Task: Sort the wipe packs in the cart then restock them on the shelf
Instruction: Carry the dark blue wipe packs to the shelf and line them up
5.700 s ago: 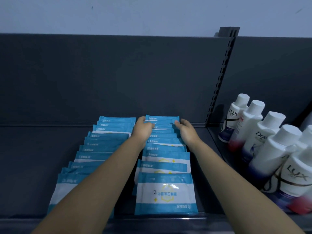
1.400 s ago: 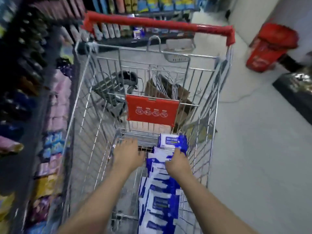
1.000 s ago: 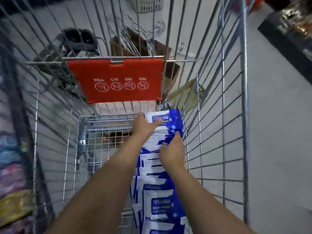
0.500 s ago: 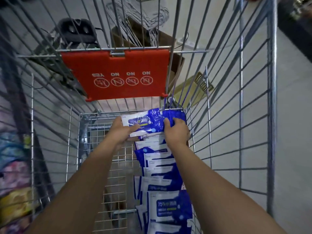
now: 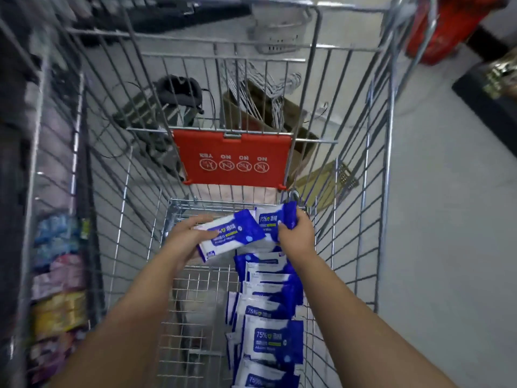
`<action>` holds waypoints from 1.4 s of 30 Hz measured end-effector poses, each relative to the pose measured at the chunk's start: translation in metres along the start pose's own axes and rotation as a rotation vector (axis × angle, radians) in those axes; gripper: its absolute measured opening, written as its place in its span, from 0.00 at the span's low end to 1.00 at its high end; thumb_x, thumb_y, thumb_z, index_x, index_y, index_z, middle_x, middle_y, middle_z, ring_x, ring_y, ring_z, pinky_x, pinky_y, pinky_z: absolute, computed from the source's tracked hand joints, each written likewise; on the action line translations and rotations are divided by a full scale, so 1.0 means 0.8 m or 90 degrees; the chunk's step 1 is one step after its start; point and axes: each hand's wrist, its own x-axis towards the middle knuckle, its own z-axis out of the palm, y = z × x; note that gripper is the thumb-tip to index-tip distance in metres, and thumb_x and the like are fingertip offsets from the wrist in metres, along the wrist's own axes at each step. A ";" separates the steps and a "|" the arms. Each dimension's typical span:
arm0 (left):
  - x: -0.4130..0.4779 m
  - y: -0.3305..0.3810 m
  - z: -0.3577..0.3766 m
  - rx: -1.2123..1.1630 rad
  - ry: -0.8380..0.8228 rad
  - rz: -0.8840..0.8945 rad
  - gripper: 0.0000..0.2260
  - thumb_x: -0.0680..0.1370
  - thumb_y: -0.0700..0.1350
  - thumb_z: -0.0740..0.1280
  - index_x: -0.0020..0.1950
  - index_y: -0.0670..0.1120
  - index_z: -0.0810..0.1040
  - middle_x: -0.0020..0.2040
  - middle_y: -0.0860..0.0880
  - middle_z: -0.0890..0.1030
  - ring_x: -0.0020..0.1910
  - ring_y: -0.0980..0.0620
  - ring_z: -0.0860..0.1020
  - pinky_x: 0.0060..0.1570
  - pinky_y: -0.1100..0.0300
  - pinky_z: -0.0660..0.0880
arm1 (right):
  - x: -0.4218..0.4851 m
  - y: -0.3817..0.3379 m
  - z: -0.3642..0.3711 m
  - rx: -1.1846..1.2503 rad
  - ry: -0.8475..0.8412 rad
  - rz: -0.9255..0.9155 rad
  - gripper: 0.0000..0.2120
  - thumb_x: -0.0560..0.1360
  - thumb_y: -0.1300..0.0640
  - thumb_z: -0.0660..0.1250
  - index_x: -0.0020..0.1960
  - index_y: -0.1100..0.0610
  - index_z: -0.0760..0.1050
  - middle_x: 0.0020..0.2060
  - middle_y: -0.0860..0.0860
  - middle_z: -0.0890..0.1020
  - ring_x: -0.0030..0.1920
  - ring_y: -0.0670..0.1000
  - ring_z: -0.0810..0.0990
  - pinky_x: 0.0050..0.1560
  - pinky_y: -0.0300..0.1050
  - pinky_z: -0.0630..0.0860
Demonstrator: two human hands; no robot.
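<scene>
My left hand grips one pack at frame centre, tilted, inside the cart. My right hand grips a second pack just right of it, the two overlapping. Below them a row of at least six more overlapping packs runs to the bottom edge.

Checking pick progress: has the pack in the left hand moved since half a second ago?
Yes: the left hand has drawn its wipe pack leftward off the row of packs.
</scene>
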 end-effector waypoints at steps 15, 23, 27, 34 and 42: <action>-0.543 0.048 -0.119 -0.072 0.126 0.235 0.21 0.57 0.36 0.75 0.51 0.41 0.83 0.50 0.34 0.81 0.43 0.43 0.80 0.43 0.55 0.75 | -0.351 -0.181 -0.124 0.131 -0.710 -0.041 0.15 0.75 0.71 0.58 0.53 0.55 0.75 0.43 0.52 0.85 0.41 0.54 0.83 0.42 0.54 0.80; -0.890 -0.082 -0.184 0.062 0.447 0.240 0.07 0.66 0.39 0.76 0.43 0.44 0.84 0.38 0.50 0.84 0.35 0.57 0.80 0.32 0.68 0.71 | -0.647 -0.163 -0.086 -0.037 -1.011 -0.125 0.18 0.72 0.72 0.58 0.54 0.54 0.74 0.43 0.54 0.84 0.38 0.54 0.83 0.35 0.51 0.81; -1.028 -0.180 -0.203 0.033 0.565 0.216 0.07 0.69 0.38 0.74 0.46 0.44 0.85 0.40 0.48 0.85 0.38 0.55 0.80 0.35 0.67 0.72 | -0.792 -0.132 -0.069 -0.106 -1.127 -0.170 0.19 0.68 0.73 0.62 0.54 0.56 0.75 0.43 0.55 0.84 0.39 0.53 0.83 0.32 0.48 0.80; -1.261 -0.389 -0.227 -0.102 0.758 0.191 0.09 0.77 0.34 0.63 0.53 0.41 0.81 0.40 0.47 0.83 0.33 0.59 0.79 0.30 0.69 0.71 | -1.056 -0.022 -0.043 -0.224 -1.263 -0.217 0.11 0.72 0.71 0.65 0.46 0.56 0.75 0.36 0.52 0.84 0.34 0.50 0.83 0.34 0.51 0.82; -1.397 -0.584 -0.294 -0.226 0.934 0.151 0.09 0.82 0.42 0.59 0.54 0.49 0.78 0.46 0.49 0.82 0.43 0.54 0.79 0.44 0.59 0.74 | -1.245 0.104 0.003 -0.253 -1.292 -0.217 0.08 0.71 0.69 0.66 0.40 0.57 0.74 0.32 0.53 0.82 0.31 0.51 0.82 0.28 0.42 0.77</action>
